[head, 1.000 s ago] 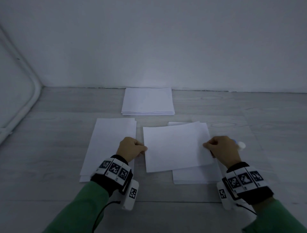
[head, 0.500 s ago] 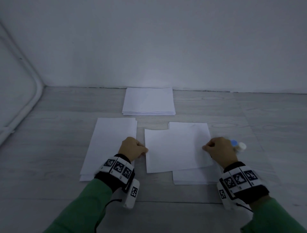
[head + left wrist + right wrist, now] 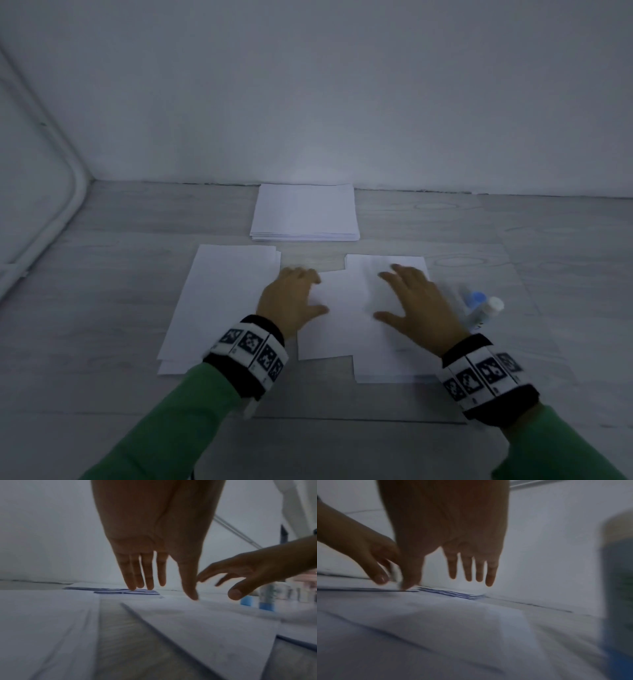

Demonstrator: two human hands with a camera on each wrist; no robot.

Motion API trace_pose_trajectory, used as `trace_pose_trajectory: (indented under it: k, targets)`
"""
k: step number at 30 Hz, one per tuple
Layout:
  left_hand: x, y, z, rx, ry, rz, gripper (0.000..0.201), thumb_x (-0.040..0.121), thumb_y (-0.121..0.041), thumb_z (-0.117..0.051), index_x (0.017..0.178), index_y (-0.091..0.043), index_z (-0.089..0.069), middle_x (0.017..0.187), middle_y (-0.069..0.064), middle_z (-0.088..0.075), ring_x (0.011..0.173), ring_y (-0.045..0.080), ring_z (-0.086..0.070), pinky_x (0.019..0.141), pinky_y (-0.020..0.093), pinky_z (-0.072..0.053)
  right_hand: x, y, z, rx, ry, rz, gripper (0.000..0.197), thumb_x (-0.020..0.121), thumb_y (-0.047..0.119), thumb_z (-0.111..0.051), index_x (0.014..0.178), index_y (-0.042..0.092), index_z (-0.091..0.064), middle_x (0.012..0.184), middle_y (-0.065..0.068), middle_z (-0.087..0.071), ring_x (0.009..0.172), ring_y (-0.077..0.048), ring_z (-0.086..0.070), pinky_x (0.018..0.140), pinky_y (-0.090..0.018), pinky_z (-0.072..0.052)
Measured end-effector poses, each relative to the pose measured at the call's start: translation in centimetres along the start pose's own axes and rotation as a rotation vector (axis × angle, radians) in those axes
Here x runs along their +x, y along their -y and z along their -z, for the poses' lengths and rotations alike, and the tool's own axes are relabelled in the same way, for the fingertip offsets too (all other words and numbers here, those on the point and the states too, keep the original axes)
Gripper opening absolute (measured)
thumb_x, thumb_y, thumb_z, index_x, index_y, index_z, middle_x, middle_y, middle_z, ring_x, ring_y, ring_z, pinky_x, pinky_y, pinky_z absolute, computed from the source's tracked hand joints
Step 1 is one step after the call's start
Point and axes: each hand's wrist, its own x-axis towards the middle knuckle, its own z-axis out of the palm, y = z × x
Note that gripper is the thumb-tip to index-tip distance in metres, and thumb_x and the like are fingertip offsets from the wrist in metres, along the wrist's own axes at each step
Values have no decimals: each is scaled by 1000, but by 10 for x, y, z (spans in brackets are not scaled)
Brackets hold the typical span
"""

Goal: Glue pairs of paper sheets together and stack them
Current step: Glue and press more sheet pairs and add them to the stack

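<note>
My left hand [image 3: 291, 301] and right hand [image 3: 416, 301] spread flat over the top sheet [image 3: 342, 318]. It sits crooked and could stick that way.

White top sheet [image 3: 337, 322] flat, skewed leftward across right paper pile [image 3: 387, 373] (edges misaligned)

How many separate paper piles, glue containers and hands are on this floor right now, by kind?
Paper piles: 3, far stack, left pile, right pile with an offset top sheet.
Glue containers: 2, white-capped and blue-capped.
Hands: 2, left hand, right hand, both spread.
Total: 7.
</note>
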Motion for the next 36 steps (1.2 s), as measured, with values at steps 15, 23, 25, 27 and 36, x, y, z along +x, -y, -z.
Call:
trace_pose_trajectory:
  k: [15,23,25,27,36]
  targets:
    - [20,3,-37,355,481,-128,120,69,-81,-46,143,-22,27,149,4,38,136,27,36,107,48,23,22,-2,-42,58,361,-69,111,73,83,-35,144,22,24,151,-1,33,139,-15,29,111,-35,19]
    - [20,-4,-31,363,523,-91,118,70,-80,-49,143,-26,26,148,6,39,135,33,36,108,50,22,25,4,-37,82,362,-347,132,57,90,-45,144,21,26,148,-13,36,139,-26,31,110,-49,18]
    - [19,-5,-30,361,523,-90,117,71,-79,-48,144,-26,26,148,6,38,135,33,35,108,51,21,25,3,-28,122,325,-395,119,67,82,-47,148,19,14,154,-13,24,143,-27,20,113,-52,10]
    - [19,-5,-29,362,525,-91,116,71,-79,-48,144,-26,26,149,7,37,135,33,35,109,51,21,22,-4,-19,176,110,-462,91,82,64,-52,149,15,-14,155,-18,-8,144,-30,-5,114,-45,-8]
    - [18,-4,-31,358,522,-90,118,70,-80,-48,143,-26,27,149,6,37,136,33,34,110,53,21,18,-29,-5,762,61,-765,39,80,18,-72,112,1,-60,100,-11,-61,93,-27,-58,81,-35,-48]
